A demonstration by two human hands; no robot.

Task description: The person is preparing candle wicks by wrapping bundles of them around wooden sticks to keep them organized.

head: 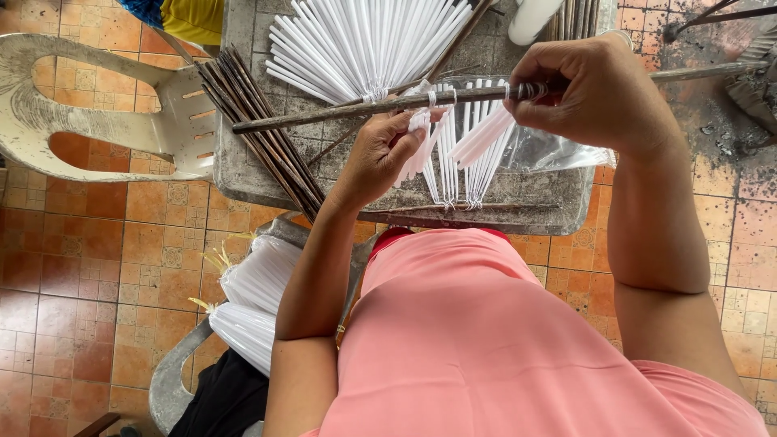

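My right hand (595, 93) grips a long dark wooden stick (356, 107) held level above a grey stone table (534, 206), with white thread wound around the stick at my fingers. Several white straws (477, 150) hang from the stick, tied on in a row. My left hand (380, 154) is under the stick, pinching a few of the hanging white straws near their tops. A clear plastic sheet (558, 150) lies behind the straws.
A finished fan of white straws (364, 44) lies on the table's far side. A bundle of dark sticks (259, 129) rests on the table's left edge. A worn white plastic chair (97, 121) stands left. Bagged white straws (259, 295) sit beside my left elbow.
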